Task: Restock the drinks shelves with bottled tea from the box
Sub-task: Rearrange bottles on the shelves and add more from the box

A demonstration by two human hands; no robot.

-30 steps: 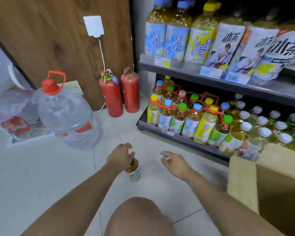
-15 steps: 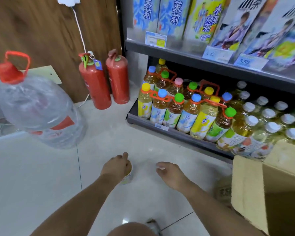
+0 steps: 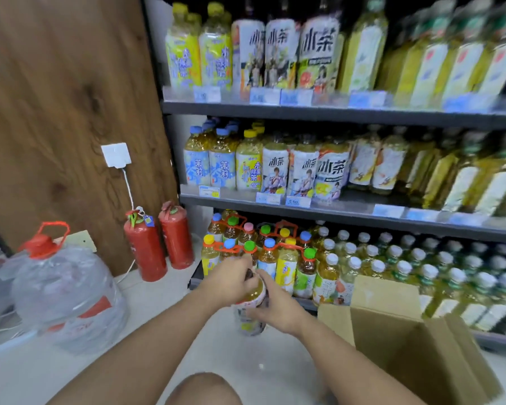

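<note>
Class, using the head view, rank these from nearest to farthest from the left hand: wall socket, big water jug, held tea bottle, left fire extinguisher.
1. Tea bottle, in the left hand.
2. Left fire extinguisher, against the wall.
3. Water jug, far left, on the floor.
4. Wall socket, high up.

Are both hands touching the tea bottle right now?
Touching. The head view shows the left hand wrapped over the top of the tea bottle and the right hand gripping its side, no gap at either.

Two fire extinguishers (image 3: 158,244), one box (image 3: 415,340)
</note>
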